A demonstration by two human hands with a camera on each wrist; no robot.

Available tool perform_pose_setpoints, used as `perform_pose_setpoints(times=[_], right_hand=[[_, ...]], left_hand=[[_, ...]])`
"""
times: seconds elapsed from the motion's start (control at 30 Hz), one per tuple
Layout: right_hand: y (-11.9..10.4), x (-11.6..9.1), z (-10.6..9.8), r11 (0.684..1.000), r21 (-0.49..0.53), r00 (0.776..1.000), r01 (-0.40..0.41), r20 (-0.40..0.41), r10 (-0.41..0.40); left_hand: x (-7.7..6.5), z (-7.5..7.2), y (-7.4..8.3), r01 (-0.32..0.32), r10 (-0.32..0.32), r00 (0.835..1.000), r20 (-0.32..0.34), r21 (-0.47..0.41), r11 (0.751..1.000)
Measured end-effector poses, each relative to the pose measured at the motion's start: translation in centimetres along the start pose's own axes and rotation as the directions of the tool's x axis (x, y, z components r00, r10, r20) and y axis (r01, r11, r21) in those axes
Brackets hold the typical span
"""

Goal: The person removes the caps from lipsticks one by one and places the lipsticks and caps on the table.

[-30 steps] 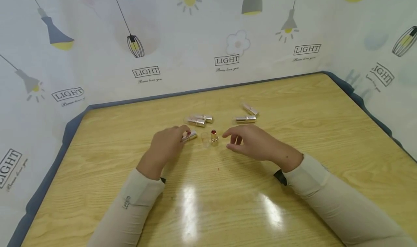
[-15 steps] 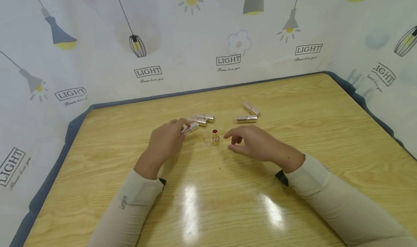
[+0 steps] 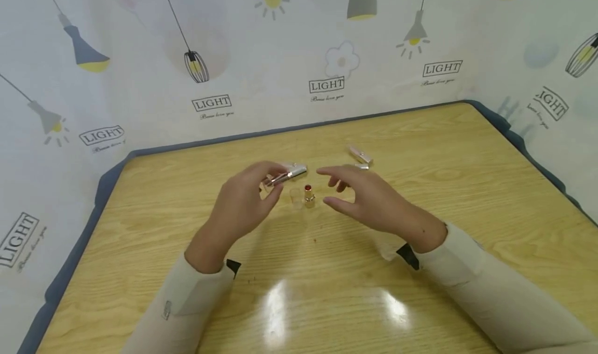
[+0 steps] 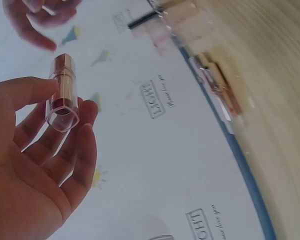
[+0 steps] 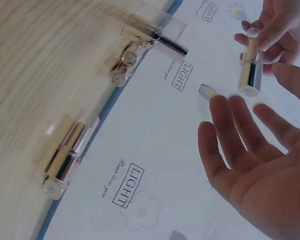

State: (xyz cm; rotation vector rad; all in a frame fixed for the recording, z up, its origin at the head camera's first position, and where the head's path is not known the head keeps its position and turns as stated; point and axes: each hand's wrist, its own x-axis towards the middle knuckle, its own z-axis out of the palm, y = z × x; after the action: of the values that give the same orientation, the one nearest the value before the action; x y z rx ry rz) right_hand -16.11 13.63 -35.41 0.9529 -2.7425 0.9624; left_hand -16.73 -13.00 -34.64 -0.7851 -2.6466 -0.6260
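Observation:
My left hand (image 3: 235, 203) pinches a capped lipstick (image 4: 64, 92) between thumb and fingers, above the table. It has a shiny metallic body and a clear cap; in the left wrist view the cap end points toward the palm. My right hand (image 3: 371, 203) holds nothing, its fingers apart and slightly bent, facing the held lipstick. Between the hands an uncapped lipstick (image 3: 309, 198) with a red tip stands upright on the table. A clear cap (image 3: 296, 199) stands just left of it.
Behind the left hand, another capped lipstick (image 3: 295, 165) is partly covered. At the back right lie a lipstick (image 3: 361, 155) and a second lipstick (image 3: 362, 166), mostly hidden by the right hand. The wooden table (image 3: 299, 271) ends at a printed wall covering (image 3: 261, 84).
My left hand has raised the capped lipstick off the table and brought it up and to the right. My right hand's thumb and fingers have spread wider.

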Motion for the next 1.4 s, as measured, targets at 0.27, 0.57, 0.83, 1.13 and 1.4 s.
perform_pose_setpoints(times=[0.27, 0.57, 0.83, 1.13, 1.4], right_hand=[[-1.6, -0.7, 0.3, 0.994, 0.051, 0.993, 0.092, -0.083, -0.087], [-1.7, -1.1, 1.4, 0.985, 0.062, 0.985, 0.161, -0.071, -0.157], [-1.5, -1.1, 2.2, 0.99, 0.02, 0.99, 0.137, -0.021, -0.137], [-1.4, -1.0, 2.3, 0.996, 0.014, 0.995, 0.09, 0.049, -0.09], [-1.5, -0.8, 1.9, 0.996, -0.042, 0.995, 0.073, 0.076, -0.069]], left_hand=[[-0.7, -0.6, 2.9, -0.128, 0.131, 0.991, 0.025, -0.109, 0.986], [-0.9, -0.2, 4.0, -0.159, 0.179, 0.982, 0.058, -0.247, 0.956], [-1.2, -0.1, 4.2, -0.201, 0.22, 0.975, 0.039, -0.276, 0.94], [-1.4, -0.2, 4.3, -0.171, 0.187, 0.981, 0.053, -0.224, 0.96], [-1.1, -0.1, 4.1, -0.127, 0.146, 0.983, 0.113, -0.158, 0.979]])
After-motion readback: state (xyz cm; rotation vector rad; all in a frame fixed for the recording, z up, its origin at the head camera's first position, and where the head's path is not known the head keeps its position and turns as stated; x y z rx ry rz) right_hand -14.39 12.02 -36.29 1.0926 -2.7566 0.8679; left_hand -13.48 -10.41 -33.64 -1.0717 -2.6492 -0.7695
